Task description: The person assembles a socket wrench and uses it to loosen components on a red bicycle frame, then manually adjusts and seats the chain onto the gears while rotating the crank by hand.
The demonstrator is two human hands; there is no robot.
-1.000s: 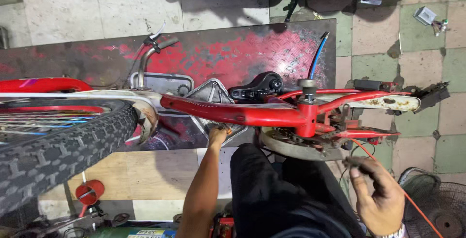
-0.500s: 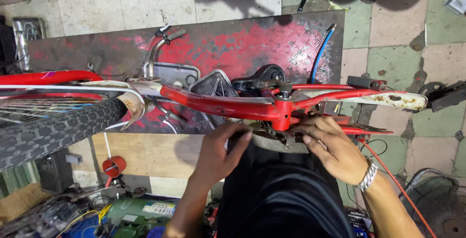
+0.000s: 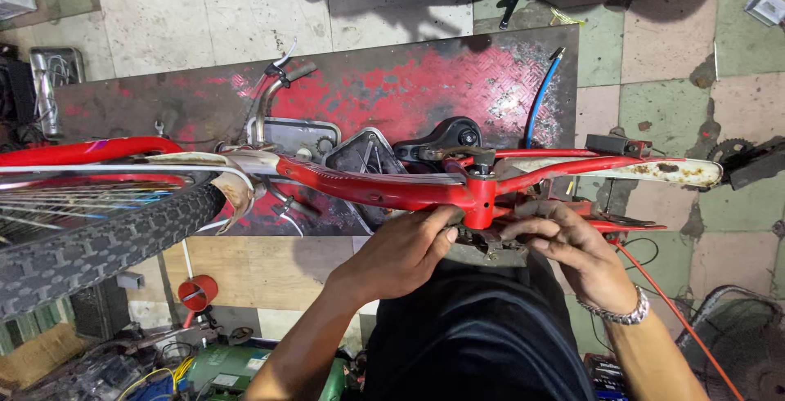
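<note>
A red bicycle frame [image 3: 384,190] lies across the view, upside down, over a red-stained metal plate [image 3: 392,90] on the floor. Its knobby tyre [image 3: 98,246] fills the left side. My left hand [image 3: 405,254] and my right hand [image 3: 564,250] both grip a grey metal part [image 3: 489,237] under the frame's bottom bracket junction [image 3: 480,197]. Fingers of both hands curl around that part from either side. A metal bracelet sits on my right wrist. My dark trousers fill the lower middle.
A blue cable [image 3: 540,98] and a black pedal-like piece [image 3: 441,141] lie on the plate. A handlebar stem [image 3: 274,90] rests at upper left. An orange wire [image 3: 679,319] runs lower right beside a fan grille [image 3: 744,344]. A red funnel [image 3: 196,293] and tools clutter the lower left.
My right hand came up from the lower right to the frame's junction. My left hand moved right to meet it. Both now close on the grey part under the frame.
</note>
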